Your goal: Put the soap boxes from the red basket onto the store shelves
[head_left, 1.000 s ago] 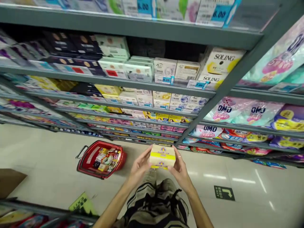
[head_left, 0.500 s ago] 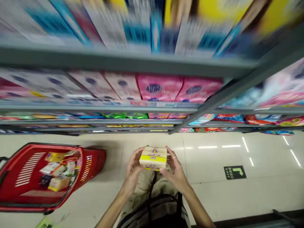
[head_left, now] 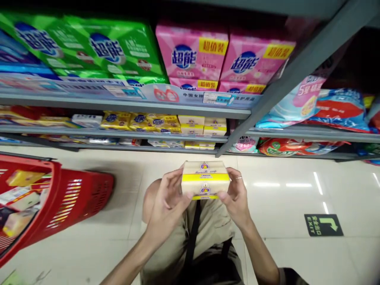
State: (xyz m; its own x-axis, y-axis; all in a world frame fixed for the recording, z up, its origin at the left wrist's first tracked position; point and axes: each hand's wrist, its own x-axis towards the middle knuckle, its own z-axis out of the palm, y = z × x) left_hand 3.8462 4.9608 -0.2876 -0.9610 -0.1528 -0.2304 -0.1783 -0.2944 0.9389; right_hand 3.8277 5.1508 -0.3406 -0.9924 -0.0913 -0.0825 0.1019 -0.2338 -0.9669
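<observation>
A cream-coloured pack of soap [head_left: 205, 179] with a yellow band and a small purple-and-yellow emblem is held level in front of me, above my knees. My left hand [head_left: 172, 194] grips its left end, thumb on the near face. On the opposite end, my right hand [head_left: 236, 196], with a ring on one finger, grips it the same way. Similar cream-and-yellow soap packs [head_left: 191, 124] sit stacked on a lower shelf straight ahead.
To the left stands a red shopping basket [head_left: 80, 194] with several packaged goods in it. Shelves ahead carry green packs [head_left: 115, 47], pink packs [head_left: 192, 53] and yellow packs [head_left: 142, 120]. Detergent bags [head_left: 338, 111] lie right of a grey upright. An exit sign [head_left: 323, 225] marks the tiled floor.
My view has come lower and closer to the shelves, so the lower rows show larger. Both hands keep hold of the soap pack. The basket has shifted left in view.
</observation>
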